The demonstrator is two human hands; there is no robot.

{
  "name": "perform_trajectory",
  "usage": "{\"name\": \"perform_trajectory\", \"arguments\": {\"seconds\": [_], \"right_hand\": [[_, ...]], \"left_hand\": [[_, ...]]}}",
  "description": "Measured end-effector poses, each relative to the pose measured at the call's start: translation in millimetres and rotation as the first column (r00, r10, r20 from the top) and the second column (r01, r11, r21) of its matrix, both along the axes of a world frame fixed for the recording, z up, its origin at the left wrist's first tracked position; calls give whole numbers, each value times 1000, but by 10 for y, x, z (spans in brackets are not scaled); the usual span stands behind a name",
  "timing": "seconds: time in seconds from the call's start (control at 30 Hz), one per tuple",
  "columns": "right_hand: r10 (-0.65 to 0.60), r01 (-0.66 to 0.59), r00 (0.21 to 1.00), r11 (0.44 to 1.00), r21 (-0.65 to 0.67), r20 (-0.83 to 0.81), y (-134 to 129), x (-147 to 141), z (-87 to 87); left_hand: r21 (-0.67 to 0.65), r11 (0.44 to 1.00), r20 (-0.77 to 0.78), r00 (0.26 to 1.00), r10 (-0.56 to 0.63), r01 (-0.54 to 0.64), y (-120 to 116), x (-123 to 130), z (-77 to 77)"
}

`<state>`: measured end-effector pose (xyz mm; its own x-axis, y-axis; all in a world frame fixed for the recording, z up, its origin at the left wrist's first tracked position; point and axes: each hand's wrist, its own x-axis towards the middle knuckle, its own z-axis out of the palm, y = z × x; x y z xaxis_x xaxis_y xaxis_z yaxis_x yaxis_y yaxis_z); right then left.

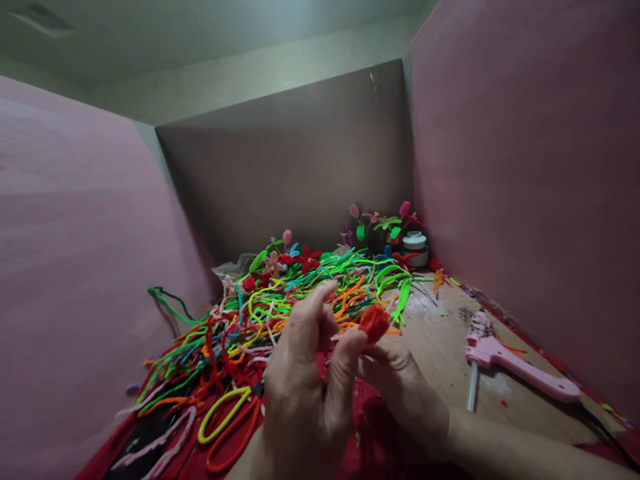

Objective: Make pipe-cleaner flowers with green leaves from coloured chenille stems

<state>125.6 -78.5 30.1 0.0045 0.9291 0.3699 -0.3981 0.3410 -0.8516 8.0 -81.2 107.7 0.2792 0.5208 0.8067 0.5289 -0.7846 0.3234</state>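
- At the left of the frame, a pale pink panel (75, 267) stands flat and smooth, a dark green fuzzy stem (173, 297) bent in front of it.
- At the lower left, a smooth yellow loop (224, 415) and an orange-red loop (235, 437) form long ovals, just beside the left hand.
- From lower left to center spreads a tangled heap of fuzzy strips (270, 300), thin, bendy and soft-looking (lime, red, orange, pink and more).
- Behind the heap, left of center, fuzzy flowers (307, 260) show pointed petals, near a crumpled, see-through plastic bag (235, 267).
- At bottom center, the left hand (305, 367) rises with its back toward the camera, fingers bent; the forefinger curls apart from the bud, and the thumb tip touches the bud's lower edge. Whether its other fingers grip anything, I cannot tell.
- Just right of center sits the red bud (375, 324), rounded, plush and ribbed, held up between the hands.
- Right of it, the right hand (407, 390) reaches in from the lower right, thumb and fingers closed in a pinch on the bud's base (partly hidden by the left thumb).
- Beyond it lie slim green leaves (401, 300) and a squat jar (415, 243) with a pale lid.
- At right, a pink plastic glue gun (520, 367) with a translucent stick rests on the wood-toned tabletop (440, 360).
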Motion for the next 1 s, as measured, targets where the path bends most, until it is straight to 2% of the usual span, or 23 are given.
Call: {"name": "perform_trajectory", "arguments": {"seconds": [0.1,0.17,0.23,0.37,0.47,0.6,0.7,0.83,1.0], "right_hand": [[-5,-3,998,993,-121,-65,148,16,35],[-28,16,996,990,-139,-85,267,29,28],[-29,14,995,989,-149,-93,363,34,2],[-32,-7,987,971,-237,-159,433,19,-58],[-34,-44,971,947,-318,-235,433,2,-107],[-23,-105,946,923,-371,-323,440,-6,-200],[-69,-69,948,908,-414,-310,449,1,-265],[-90,-26,960,914,-405,-265,456,14,-315],[6,-62,986,940,-336,-164,457,26,-341]], "left_hand": [[-124,992,-3,1000,13,-14,175,-80,-42],[-257,966,-56,998,-4,-10,296,-101,-136],[-314,949,-160,987,-15,-37,391,-97,-269],[-204,966,-351,933,81,-161,487,-46,-552],[-57,972,-428,885,184,-230,518,-15,-711],[142,969,-488,837,246,-202,551,-7,-835],[185,964,-540,800,261,-190,569,-7,-889],[76,982,-567,802,185,-172,606,-18,-950],[-91,995,-408,913,-7,-33,659,-73,-987]]}}
